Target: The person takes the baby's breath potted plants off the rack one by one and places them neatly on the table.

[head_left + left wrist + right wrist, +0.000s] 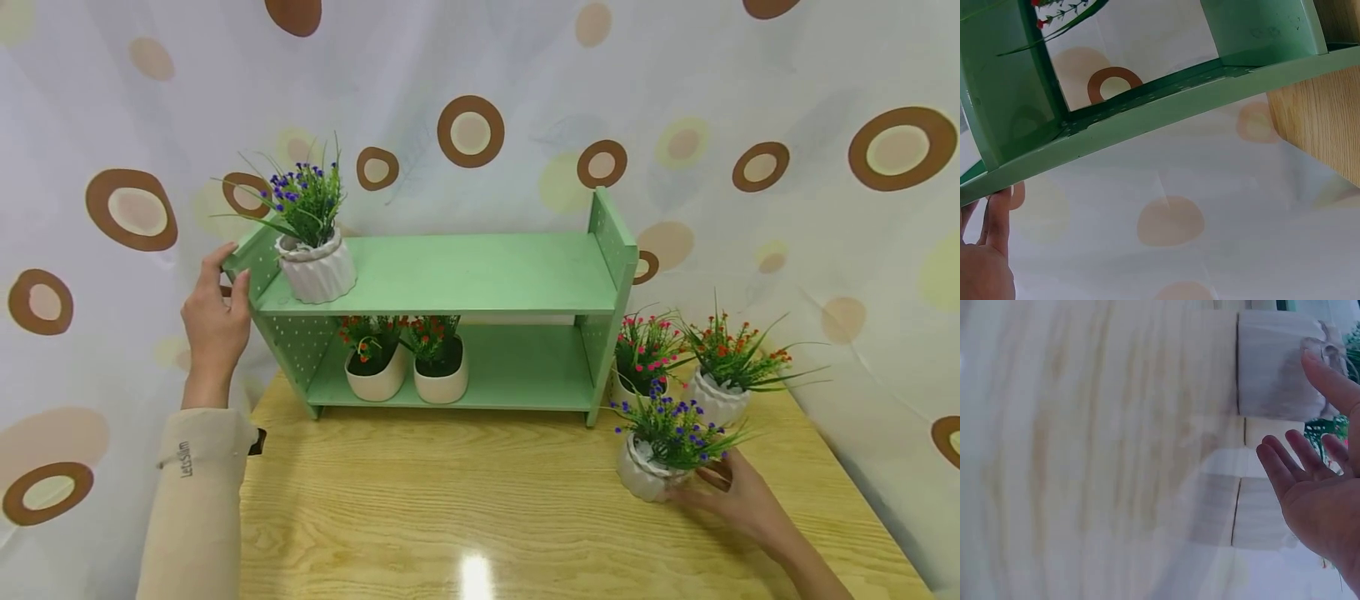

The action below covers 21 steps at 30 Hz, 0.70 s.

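A purple-flowered white pot (pixel 651 472) is approached by the right hand (pixel 744 502) on the counter (pixel 420 508).
The right hand's fingers are spread wide, with its thumb at the pot's rim; whether they touch cannot be told. The pot is set right of a green shelf (pixel 480 271), in front of a pink-flowered pot (pixel 647 354) and an orange-flowered pot (pixel 718 400). The shelf's left side edge is held narrowly between fingers and thumb by the left hand (pixel 216 325).

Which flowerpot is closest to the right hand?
The purple-flowered pot on the table, beside the right hand; the other purple-flowered one sits atop the green shelf.
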Each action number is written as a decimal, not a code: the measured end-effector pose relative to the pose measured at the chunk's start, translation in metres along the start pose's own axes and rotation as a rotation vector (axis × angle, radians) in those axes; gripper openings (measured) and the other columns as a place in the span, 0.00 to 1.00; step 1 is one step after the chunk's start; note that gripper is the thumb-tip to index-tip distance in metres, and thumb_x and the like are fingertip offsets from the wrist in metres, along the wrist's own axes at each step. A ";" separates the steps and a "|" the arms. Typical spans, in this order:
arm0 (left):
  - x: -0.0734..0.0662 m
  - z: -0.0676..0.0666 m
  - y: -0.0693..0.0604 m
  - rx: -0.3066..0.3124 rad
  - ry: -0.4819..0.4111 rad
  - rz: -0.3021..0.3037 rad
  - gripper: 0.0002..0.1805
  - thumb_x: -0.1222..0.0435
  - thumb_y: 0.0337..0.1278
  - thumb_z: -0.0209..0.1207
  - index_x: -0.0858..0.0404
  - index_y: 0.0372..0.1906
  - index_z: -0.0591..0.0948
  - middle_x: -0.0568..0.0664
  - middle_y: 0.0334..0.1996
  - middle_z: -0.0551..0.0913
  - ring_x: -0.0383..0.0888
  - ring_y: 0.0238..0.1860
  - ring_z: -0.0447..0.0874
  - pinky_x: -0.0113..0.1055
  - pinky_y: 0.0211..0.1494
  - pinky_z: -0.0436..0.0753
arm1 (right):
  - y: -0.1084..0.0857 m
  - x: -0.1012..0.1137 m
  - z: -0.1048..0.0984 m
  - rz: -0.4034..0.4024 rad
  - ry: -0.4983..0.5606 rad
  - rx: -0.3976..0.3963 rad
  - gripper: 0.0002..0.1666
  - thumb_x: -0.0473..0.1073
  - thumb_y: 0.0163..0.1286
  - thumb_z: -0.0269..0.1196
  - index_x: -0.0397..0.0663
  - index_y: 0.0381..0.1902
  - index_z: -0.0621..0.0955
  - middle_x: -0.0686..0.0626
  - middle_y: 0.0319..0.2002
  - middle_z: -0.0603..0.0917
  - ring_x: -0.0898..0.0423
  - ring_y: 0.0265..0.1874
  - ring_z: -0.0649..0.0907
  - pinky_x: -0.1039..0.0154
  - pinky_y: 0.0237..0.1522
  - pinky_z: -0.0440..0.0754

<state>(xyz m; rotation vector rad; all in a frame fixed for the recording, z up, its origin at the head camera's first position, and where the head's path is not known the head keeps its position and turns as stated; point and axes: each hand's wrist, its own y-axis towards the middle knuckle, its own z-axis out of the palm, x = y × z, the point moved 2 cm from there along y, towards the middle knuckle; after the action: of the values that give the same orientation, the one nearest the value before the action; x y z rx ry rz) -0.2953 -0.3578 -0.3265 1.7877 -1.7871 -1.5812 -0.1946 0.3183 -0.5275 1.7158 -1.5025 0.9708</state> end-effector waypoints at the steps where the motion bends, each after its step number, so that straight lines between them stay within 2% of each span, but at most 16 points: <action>1: 0.000 0.000 0.000 0.002 0.002 -0.003 0.23 0.57 0.80 0.52 0.52 0.74 0.72 0.67 0.57 0.84 0.66 0.41 0.85 0.47 0.41 0.73 | -0.001 0.000 -0.002 -0.006 0.012 -0.001 0.63 0.37 0.61 0.76 0.34 0.81 0.49 0.22 0.74 0.62 0.43 0.64 0.81 0.69 0.50 0.85; 3: 0.000 0.000 0.000 0.001 0.001 -0.005 0.23 0.57 0.80 0.52 0.52 0.74 0.72 0.67 0.57 0.84 0.66 0.41 0.85 0.47 0.41 0.73 | -0.004 0.002 -0.006 -0.017 0.036 -0.002 0.61 0.35 0.63 0.74 0.33 0.82 0.48 0.20 0.73 0.60 0.64 0.60 0.81 0.68 0.49 0.86; 5: 0.000 0.000 0.000 -0.001 0.000 -0.003 0.23 0.57 0.80 0.52 0.52 0.74 0.73 0.67 0.57 0.84 0.66 0.40 0.85 0.49 0.41 0.74 | -0.008 0.004 -0.010 -0.055 0.027 -0.028 0.56 0.31 0.65 0.72 0.31 0.80 0.51 0.20 0.72 0.63 0.82 0.54 0.73 0.70 0.48 0.86; 6: 0.000 0.000 0.001 -0.001 0.000 -0.001 0.23 0.57 0.80 0.52 0.52 0.74 0.73 0.67 0.57 0.84 0.66 0.40 0.85 0.50 0.41 0.74 | -0.009 0.006 -0.012 -0.075 0.013 -0.048 0.54 0.29 0.65 0.70 0.31 0.80 0.52 0.22 0.71 0.65 0.89 0.51 0.68 0.72 0.47 0.85; 8: 0.000 0.000 0.001 -0.001 0.000 0.002 0.23 0.57 0.80 0.52 0.52 0.74 0.72 0.68 0.57 0.84 0.66 0.40 0.85 0.50 0.41 0.74 | -0.011 0.013 -0.017 -0.132 -0.005 -0.096 0.49 0.25 0.67 0.66 0.32 0.79 0.55 0.35 0.71 0.71 0.90 0.52 0.68 0.76 0.48 0.82; 10: 0.000 0.000 0.001 0.000 0.003 0.000 0.23 0.57 0.80 0.52 0.52 0.74 0.72 0.68 0.57 0.84 0.66 0.41 0.85 0.48 0.41 0.74 | -0.012 0.025 -0.023 -0.225 -0.020 -0.168 0.46 0.19 0.65 0.62 0.34 0.78 0.60 0.50 0.67 0.75 0.87 0.53 0.71 0.81 0.51 0.78; 13: 0.000 -0.001 0.000 -0.003 0.010 -0.014 0.23 0.56 0.80 0.52 0.51 0.74 0.73 0.68 0.56 0.84 0.66 0.41 0.86 0.42 0.40 0.72 | -0.009 0.047 -0.033 -0.361 0.063 -0.236 0.46 0.11 0.60 0.51 0.36 0.77 0.64 0.64 0.61 0.77 0.78 0.57 0.76 0.82 0.57 0.74; 15: -0.001 -0.002 0.000 -0.004 0.014 -0.025 0.23 0.56 0.80 0.52 0.51 0.74 0.73 0.67 0.57 0.84 0.65 0.41 0.86 0.40 0.40 0.71 | -0.006 0.064 -0.039 -0.421 0.127 -0.256 0.47 0.09 0.58 0.46 0.36 0.76 0.65 0.62 0.61 0.79 0.72 0.59 0.78 0.82 0.59 0.73; 17: -0.001 -0.003 -0.001 -0.002 0.014 -0.028 0.23 0.57 0.80 0.52 0.51 0.74 0.72 0.67 0.58 0.84 0.66 0.42 0.86 0.41 0.40 0.72 | -0.004 0.080 -0.043 -0.461 0.168 -0.279 0.47 0.08 0.58 0.44 0.35 0.75 0.66 0.60 0.62 0.80 0.70 0.61 0.79 0.81 0.60 0.73; 21: -0.001 -0.001 0.000 0.005 0.004 -0.022 0.23 0.57 0.80 0.52 0.52 0.74 0.72 0.67 0.59 0.83 0.67 0.42 0.86 0.48 0.42 0.74 | -0.002 0.112 -0.046 -0.503 0.074 -0.347 0.41 0.11 0.63 0.52 0.33 0.74 0.67 0.62 0.64 0.79 0.72 0.66 0.76 0.81 0.63 0.71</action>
<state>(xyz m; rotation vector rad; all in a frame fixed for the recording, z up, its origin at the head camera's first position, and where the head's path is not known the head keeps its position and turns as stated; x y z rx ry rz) -0.2937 -0.3573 -0.3255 1.8175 -1.7768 -1.5810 -0.1900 0.3010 -0.4077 1.6595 -1.0385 0.4725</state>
